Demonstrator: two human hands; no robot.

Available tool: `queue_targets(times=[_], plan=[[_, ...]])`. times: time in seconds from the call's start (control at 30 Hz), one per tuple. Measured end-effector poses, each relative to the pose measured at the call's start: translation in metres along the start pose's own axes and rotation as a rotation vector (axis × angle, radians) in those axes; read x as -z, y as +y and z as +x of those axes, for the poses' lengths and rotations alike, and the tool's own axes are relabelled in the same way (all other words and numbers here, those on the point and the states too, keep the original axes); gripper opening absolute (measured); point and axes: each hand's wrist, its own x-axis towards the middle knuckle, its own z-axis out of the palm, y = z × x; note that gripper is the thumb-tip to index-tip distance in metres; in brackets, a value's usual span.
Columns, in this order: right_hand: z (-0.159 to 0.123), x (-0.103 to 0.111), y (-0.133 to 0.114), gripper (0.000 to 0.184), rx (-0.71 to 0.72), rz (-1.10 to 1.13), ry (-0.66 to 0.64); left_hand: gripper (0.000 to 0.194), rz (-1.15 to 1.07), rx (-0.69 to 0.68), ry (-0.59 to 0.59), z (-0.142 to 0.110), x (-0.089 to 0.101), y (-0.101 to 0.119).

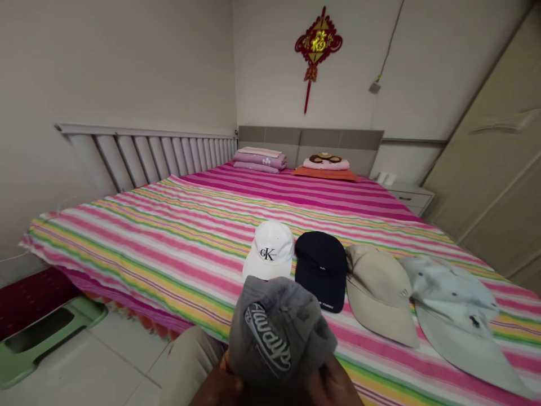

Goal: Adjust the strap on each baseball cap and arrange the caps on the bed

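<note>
I hold a grey cap (276,332) with an oval patch up in front of me, over the near edge of the bed. My left hand (222,386) grips its lower left side and my right hand (332,383) grips its lower right side; both are closed on the fabric. Behind it, in a row on the striped bedspread (169,237), lie a white cap (269,251), a dark navy cap (322,269), a beige cap (380,293) and a pale grey-blue cap (456,316).
Folded purple bedding (260,159) and an orange-and-pink pillow (326,167) sit at the headboard. A white nightstand (409,197) and a wardrobe (494,169) stand at the right. A green plastic stool (38,338) and a red mat (29,296) lie on the floor at the left.
</note>
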Motion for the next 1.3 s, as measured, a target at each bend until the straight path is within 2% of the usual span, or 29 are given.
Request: queue_targets(times=[0.13,0.23,0.33,0.43,0.53,0.63,0.73,0.8,0.93,1.1,1.3], plan=[[-0.002,0.0,-0.009,0.065,-0.068,0.32,0.057,0.048,0.093,0.057,-0.03,0.005,-0.01,-0.002],[-0.007,0.006,-0.021,0.057,-0.113,0.418,0.109,0.046,0.172,0.125,-0.072,0.009,-0.01,-0.009],[-0.018,0.014,-0.032,0.046,-0.147,0.292,0.11,0.039,0.192,0.149,-0.152,0.016,-0.006,-0.015],[-0.032,0.023,-0.037,0.048,-0.154,0.228,0.107,0.027,0.165,0.102,-0.138,0.027,-0.007,-0.01],[-0.042,0.031,-0.034,0.042,-0.194,0.148,0.152,0.023,0.184,0.135,-0.133,0.042,-0.018,0.003],[-0.045,0.04,-0.027,0.039,-0.176,-0.03,0.196,0.027,0.197,0.213,-0.252,0.057,-0.035,0.013],[-0.044,0.048,-0.022,0.046,-0.131,-0.141,0.133,0.036,0.146,0.296,-0.288,0.068,-0.049,0.015],[-0.044,0.05,-0.022,0.054,-0.138,-0.094,0.106,0.043,0.104,0.333,-0.259,0.071,-0.054,0.013],[-0.049,0.049,-0.028,0.062,-0.165,0.149,0.085,0.045,0.066,0.279,-0.234,0.07,-0.06,0.005],[-0.05,0.049,-0.031,0.061,-0.216,0.321,-0.002,0.041,0.076,0.446,-0.202,0.066,-0.063,0.001],[-0.047,0.046,-0.036,0.047,-0.248,0.445,0.056,0.038,0.1,0.598,-0.214,0.054,-0.066,-0.007]])
